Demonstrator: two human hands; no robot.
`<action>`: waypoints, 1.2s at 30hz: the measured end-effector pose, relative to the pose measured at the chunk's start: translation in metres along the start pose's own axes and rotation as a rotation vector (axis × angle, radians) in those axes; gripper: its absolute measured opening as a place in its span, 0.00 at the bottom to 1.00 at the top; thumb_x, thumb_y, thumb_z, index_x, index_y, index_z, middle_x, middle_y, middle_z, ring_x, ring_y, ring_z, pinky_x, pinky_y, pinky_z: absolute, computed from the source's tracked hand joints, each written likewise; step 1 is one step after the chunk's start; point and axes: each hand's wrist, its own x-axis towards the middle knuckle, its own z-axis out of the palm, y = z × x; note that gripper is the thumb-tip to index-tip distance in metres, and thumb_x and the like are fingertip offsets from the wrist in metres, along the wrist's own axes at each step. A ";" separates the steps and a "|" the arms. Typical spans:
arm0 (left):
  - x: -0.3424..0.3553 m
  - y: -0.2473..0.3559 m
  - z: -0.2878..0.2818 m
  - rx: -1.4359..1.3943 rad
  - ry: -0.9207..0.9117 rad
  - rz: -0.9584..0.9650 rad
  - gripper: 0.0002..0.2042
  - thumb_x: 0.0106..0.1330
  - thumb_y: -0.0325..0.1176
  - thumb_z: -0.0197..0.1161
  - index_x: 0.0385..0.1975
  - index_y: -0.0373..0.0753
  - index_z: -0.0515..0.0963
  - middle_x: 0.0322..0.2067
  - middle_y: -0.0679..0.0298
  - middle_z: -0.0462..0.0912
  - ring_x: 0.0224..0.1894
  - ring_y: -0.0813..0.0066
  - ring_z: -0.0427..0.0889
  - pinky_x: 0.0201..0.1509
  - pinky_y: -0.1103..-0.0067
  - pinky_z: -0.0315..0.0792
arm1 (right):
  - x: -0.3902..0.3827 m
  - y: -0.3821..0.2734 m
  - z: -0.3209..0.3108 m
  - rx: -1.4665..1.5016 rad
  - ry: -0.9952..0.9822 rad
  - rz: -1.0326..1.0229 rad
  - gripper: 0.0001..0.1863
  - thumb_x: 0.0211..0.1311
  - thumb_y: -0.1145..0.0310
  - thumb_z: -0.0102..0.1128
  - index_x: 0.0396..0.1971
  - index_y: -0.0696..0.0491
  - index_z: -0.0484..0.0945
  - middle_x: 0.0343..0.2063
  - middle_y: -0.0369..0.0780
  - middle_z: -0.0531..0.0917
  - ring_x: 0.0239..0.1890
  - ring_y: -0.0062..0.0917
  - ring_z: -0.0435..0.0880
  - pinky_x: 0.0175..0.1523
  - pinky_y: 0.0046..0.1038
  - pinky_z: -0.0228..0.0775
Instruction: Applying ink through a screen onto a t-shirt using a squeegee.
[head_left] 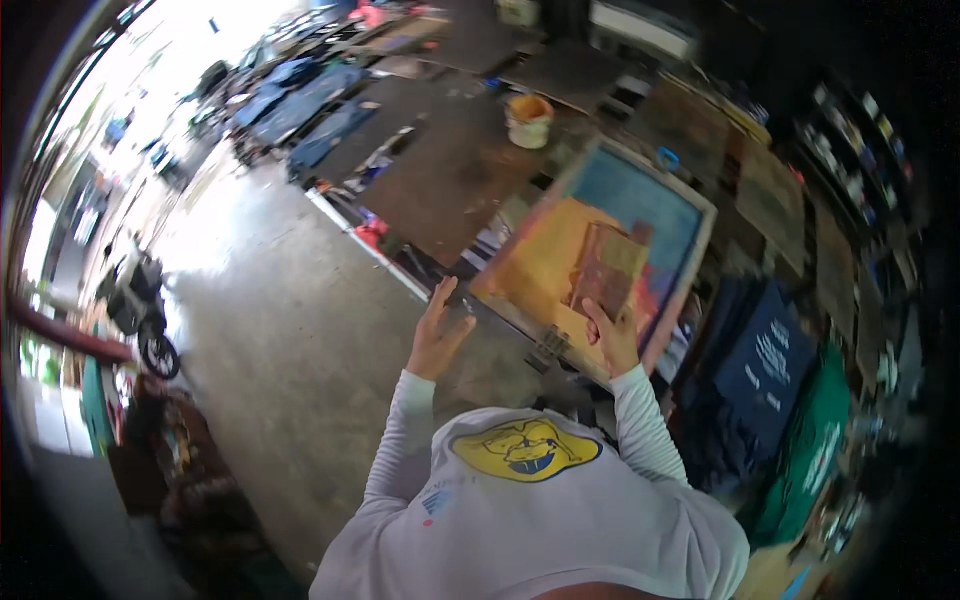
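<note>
My right hand [612, 340] is closed on the near end of an ink-stained wooden squeegee [608, 268]. The squeegee lies over a screen-printing frame [703, 240], whose mesh shows blue at the far end and orange-yellow nearer to me, with reddish smears on the right side. A metal hinge clamp [550, 345] sits at the frame's near edge. Off to the left of the frame, my left hand [438, 335] hovers by the table edge, fingers stretched and thumb apart, holding nothing. Slight blur hides the squeegee's blade.
A white bucket [529, 122] with orange rim stains stands beyond the frame on brown printing boards [440, 180]. Folded dark blue shirts [765, 350] and green cloth [808, 475] are stacked on the right. Blue garments [310, 100] lie farther off. A motorbike [140, 295] is parked left.
</note>
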 end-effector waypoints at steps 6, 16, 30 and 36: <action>0.094 0.024 0.067 0.090 -0.155 0.379 0.25 0.59 0.31 0.69 0.57 0.36 0.72 0.59 0.56 0.73 0.61 0.60 0.73 0.63 0.67 0.65 | 0.034 -0.013 -0.059 -0.759 0.050 -0.208 0.29 0.51 0.51 0.73 0.43 0.61 0.82 0.31 0.49 0.86 0.36 0.32 0.87 0.44 0.33 0.76; 0.307 -0.007 0.190 0.664 -0.872 0.868 0.27 0.59 0.35 0.64 0.59 0.38 0.67 0.58 0.50 0.71 0.61 0.50 0.70 0.64 0.63 0.66 | 0.198 0.015 -0.064 -1.539 -0.020 -0.140 0.17 0.56 0.53 0.64 0.35 0.52 0.81 0.33 0.46 0.85 0.38 0.44 0.84 0.44 0.43 0.76; 0.294 -0.091 0.163 0.800 -1.200 0.764 0.28 0.55 0.53 0.69 0.45 0.37 0.71 0.36 0.51 0.80 0.35 0.51 0.84 0.36 0.61 0.78 | 0.131 0.057 0.019 -1.458 0.163 0.279 0.15 0.51 0.54 0.65 0.33 0.50 0.81 0.29 0.46 0.85 0.37 0.43 0.85 0.42 0.44 0.77; 0.348 -0.075 0.187 0.558 -1.193 0.783 0.20 0.58 0.48 0.67 0.45 0.43 0.80 0.34 0.50 0.84 0.37 0.49 0.84 0.39 0.60 0.77 | 0.201 0.022 -0.015 -1.598 -0.025 0.152 0.14 0.50 0.56 0.65 0.32 0.48 0.83 0.33 0.44 0.86 0.39 0.43 0.85 0.45 0.44 0.76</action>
